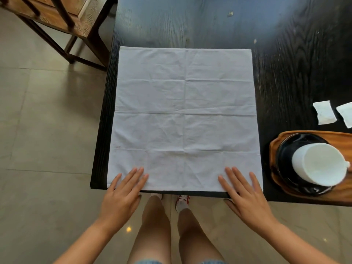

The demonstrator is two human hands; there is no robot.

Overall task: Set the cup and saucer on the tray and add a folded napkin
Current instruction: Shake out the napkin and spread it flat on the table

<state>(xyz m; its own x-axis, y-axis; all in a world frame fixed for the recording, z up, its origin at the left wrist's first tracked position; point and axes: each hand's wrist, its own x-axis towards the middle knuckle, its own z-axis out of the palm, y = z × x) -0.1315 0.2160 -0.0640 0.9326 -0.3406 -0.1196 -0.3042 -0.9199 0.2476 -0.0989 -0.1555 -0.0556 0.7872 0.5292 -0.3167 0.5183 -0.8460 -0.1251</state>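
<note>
A white cloth napkin [184, 115] lies spread flat and unfolded on the left end of the black table [285, 60], creased in a grid. My left hand [122, 195] rests flat on its near left corner, fingers apart. On the near right corner lies my right hand [245, 197], also flat with fingers spread. At the right edge, a white cup [320, 163] stands on a black saucer [285, 155], and both sit on a wooden tray [274, 147].
Two small white packets [323, 115] [345, 114] lie on the table behind the tray. A wooden chair [62, 20] stands on the tiled floor at the far left. The table's near edge runs just under my hands.
</note>
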